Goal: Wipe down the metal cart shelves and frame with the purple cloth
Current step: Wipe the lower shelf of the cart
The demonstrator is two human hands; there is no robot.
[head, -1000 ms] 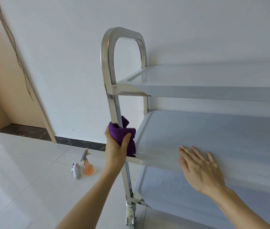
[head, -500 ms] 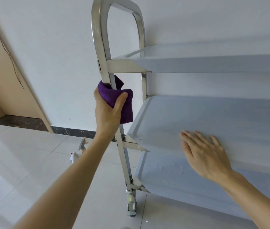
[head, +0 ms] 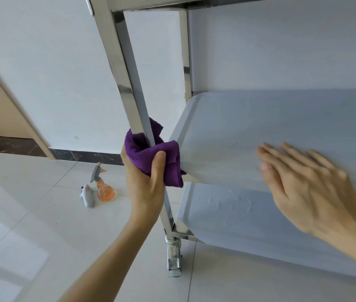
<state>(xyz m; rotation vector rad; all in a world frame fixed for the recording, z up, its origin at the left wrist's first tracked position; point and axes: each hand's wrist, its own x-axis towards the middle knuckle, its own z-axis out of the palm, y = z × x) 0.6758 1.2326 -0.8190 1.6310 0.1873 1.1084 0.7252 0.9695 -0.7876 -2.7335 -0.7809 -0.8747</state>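
Off to the side there's an orange spray bottle (head: pixel 105 188) standing on the floor (head: pixel 31 214), with a grey trigger head on top. Right next to it, touching or nearly so, a small grey thing (head: pixel 87 196) lies on its side, can't really tell what it is. Floor is big glossy white tiles with light glare on them. Plain white wall (head: pixel 52 62) behind, a dark marbled baseboard (head: pixel 85 156) along the bottom of it, and a tan wooden door frame (head: pixel 4 105) on the far left.

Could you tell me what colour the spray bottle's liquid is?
Orange, in the spray bottle, head view.
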